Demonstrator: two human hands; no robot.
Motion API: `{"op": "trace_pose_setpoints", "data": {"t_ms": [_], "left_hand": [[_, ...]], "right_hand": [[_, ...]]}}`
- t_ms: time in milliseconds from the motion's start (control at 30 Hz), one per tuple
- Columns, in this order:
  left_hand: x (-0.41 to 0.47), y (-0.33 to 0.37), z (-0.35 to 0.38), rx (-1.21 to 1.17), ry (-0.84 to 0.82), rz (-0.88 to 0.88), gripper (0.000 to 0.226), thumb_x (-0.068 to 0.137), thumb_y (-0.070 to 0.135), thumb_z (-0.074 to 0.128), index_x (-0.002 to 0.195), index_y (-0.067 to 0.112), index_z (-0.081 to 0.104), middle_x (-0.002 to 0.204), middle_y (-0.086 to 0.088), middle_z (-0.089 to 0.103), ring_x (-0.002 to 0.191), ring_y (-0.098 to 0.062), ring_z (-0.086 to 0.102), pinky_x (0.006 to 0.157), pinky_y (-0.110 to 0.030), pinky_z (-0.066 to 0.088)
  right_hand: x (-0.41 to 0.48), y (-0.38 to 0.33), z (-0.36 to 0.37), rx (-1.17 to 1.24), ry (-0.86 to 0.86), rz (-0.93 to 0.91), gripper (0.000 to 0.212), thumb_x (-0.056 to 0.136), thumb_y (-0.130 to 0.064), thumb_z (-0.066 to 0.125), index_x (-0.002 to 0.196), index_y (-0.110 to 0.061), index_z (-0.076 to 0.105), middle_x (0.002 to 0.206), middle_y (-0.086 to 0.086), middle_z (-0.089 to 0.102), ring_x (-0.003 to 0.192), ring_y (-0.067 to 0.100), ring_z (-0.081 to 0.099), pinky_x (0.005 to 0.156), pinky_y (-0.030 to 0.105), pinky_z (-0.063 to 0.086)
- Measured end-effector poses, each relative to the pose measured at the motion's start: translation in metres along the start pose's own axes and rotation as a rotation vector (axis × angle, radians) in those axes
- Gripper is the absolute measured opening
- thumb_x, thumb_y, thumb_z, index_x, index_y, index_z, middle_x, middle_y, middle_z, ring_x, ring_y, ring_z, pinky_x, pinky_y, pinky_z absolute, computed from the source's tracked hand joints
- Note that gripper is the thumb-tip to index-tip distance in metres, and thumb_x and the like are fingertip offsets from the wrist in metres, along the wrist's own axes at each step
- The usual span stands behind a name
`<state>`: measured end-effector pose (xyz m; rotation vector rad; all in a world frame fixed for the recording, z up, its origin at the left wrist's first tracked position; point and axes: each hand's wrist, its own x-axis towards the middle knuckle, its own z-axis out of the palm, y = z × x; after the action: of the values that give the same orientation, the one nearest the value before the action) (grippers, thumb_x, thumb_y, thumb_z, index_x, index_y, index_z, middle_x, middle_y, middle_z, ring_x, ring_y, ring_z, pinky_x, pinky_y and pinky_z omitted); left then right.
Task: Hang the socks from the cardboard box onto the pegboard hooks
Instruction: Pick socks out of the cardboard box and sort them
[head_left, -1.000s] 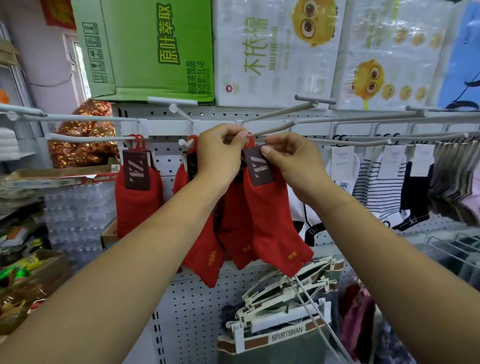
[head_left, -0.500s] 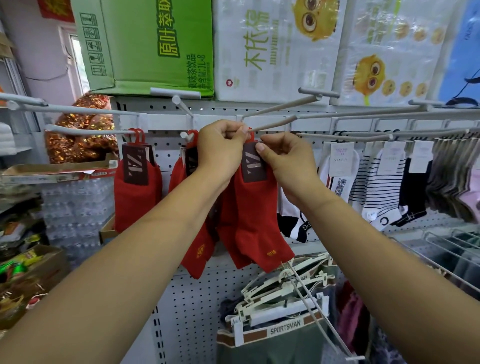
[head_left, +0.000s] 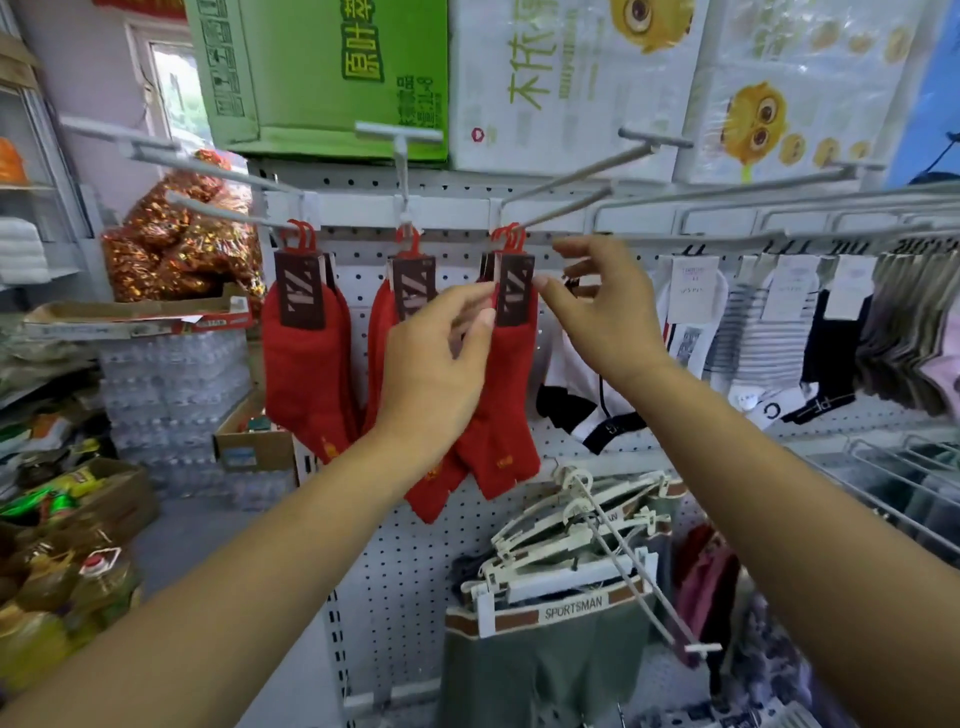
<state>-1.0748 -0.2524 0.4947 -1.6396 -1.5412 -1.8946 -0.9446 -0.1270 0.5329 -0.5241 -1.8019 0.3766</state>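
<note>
Your red cotton sock pair (head_left: 511, 395) hangs on the grey metal pegboard hook (head_left: 561, 208), right hand (head_left: 602, 312) slack beside it, left hand (head_left: 436, 364) touching its label (head_left: 514, 291), grip unclear: a snagged finger could unhook it.

Red socks (head_left: 511, 395), dark brown labels (head_left: 514, 291); white pegboard (head_left: 415, 571); green carton (head_left: 322, 73); black-white striped socks (head_left: 753, 338).
</note>
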Motion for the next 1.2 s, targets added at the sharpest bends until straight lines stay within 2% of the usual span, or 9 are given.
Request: {"op": "trace_pose_setpoints", "data": {"t_ms": [100,167,333,467,600,700,800,933,1200], "left_hand": [[-0.019,-0.021,-0.027,0.404,0.153,0.351,0.020,0.096,0.012,0.067,0.115,0.010,0.072,0.119,-0.003,0.069,0.113,-0.019,0.062,0.101,-0.030,0.046],[-0.014,-0.036,-0.041,0.676,0.179,0.431,0.029,0.095,0.022,0.069,0.122,0.011,0.069,0.135,-0.011,0.061,0.123,-0.029,0.054,0.104,-0.043,0.042],[0.012,-0.060,-0.056,0.984,-0.057,0.533,0.055,0.100,0.038,0.060,0.146,0.010,0.051,0.164,-0.016,0.031,0.149,-0.035,0.032,0.118,-0.051,0.031],[0.021,-0.068,-0.062,1.066,-0.124,0.546,0.061,0.100,0.040,0.059,0.151,0.009,0.045,0.167,-0.017,0.025,0.153,-0.034,0.026,0.123,-0.049,0.025],[0.016,-0.067,-0.070,1.020,-0.136,0.561,0.056,0.102,0.036,0.058,0.149,0.008,0.048,0.166,-0.017,0.028,0.153,-0.033,0.028,0.123,-0.050,0.026],[0.000,-0.074,-0.086,0.944,-0.012,0.596,0.045,0.103,0.030,0.057,0.142,0.008,0.056,0.160,-0.018,0.039,0.147,-0.034,0.037,0.120,-0.052,0.030],[-0.010,-0.084,-0.111,0.955,0.080,0.449,0.050,0.101,0.034,0.055,0.144,0.009,0.051,0.160,-0.018,0.035,0.148,-0.038,0.032,0.120,-0.055,0.028],[-0.005,-0.093,-0.127,1.116,-0.063,0.308,0.068,0.099,0.048,0.051,0.154,0.011,0.037,0.167,-0.015,0.021,0.153,-0.037,0.020,0.124,-0.056,0.020],[0.004,-0.106,-0.127,1.321,-0.308,0.282,0.077,0.099,0.057,0.041,0.162,0.015,0.023,0.172,-0.012,0.006,0.158,-0.032,0.005,0.126,-0.056,0.011]], "right_hand": [[-0.014,0.008,-0.001,-0.200,-0.092,-0.171,0.037,0.093,-0.025,0.072,0.126,-0.013,0.063,0.128,0.008,0.055,0.116,0.023,0.056,0.100,0.034,0.047],[-0.021,0.013,0.004,-0.298,-0.160,-0.220,0.047,0.093,-0.028,0.071,0.136,-0.014,0.058,0.142,0.012,0.047,0.130,0.027,0.047,0.111,0.035,0.039],[-0.024,0.013,0.019,-0.480,-0.224,-0.232,0.063,0.095,-0.034,0.068,0.152,-0.020,0.045,0.165,0.009,0.022,0.149,0.033,0.027,0.116,0.049,0.037],[-0.021,0.009,0.020,-0.523,-0.241,-0.203,0.063,0.096,-0.033,0.067,0.153,-0.022,0.042,0.168,0.006,0.016,0.154,0.032,0.015,0.117,0.050,0.036],[-0.017,0.000,0.014,-0.582,-0.292,-0.208,0.064,0.096,-0.036,0.067,0.153,-0.021,0.043,0.168,0.006,0.016,0.153,0.033,0.017,0.119,0.052,0.032],[-0.024,-0.007,0.011,-0.591,-0.259,-0.235,0.061,0.097,-0.035,0.063,0.153,-0.021,0.043,0.167,0.003,0.020,0.150,0.034,0.025,0.113,0.054,0.037],[-0.037,-0.016,0.017,-0.588,-0.218,-0.324,0.057,0.097,-0.031,0.064,0.150,-0.018,0.047,0.164,0.006,0.028,0.144,0.034,0.035,0.112,0.053,0.038],[-0.049,-0.029,0.044,-0.557,-0.256,-0.423,0.053,0.096,-0.030,0.064,0.145,-0.015,0.053,0.162,0.012,0.033,0.140,0.037,0.040,0.112,0.052,0.037],[-0.047,-0.020,0.065,-0.668,-0.399,-0.317,0.061,0.098,-0.043,0.057,0.154,-0.027,0.039,0.169,0.005,0.014,0.154,0.030,0.014,0.120,0.057,0.024]]}}
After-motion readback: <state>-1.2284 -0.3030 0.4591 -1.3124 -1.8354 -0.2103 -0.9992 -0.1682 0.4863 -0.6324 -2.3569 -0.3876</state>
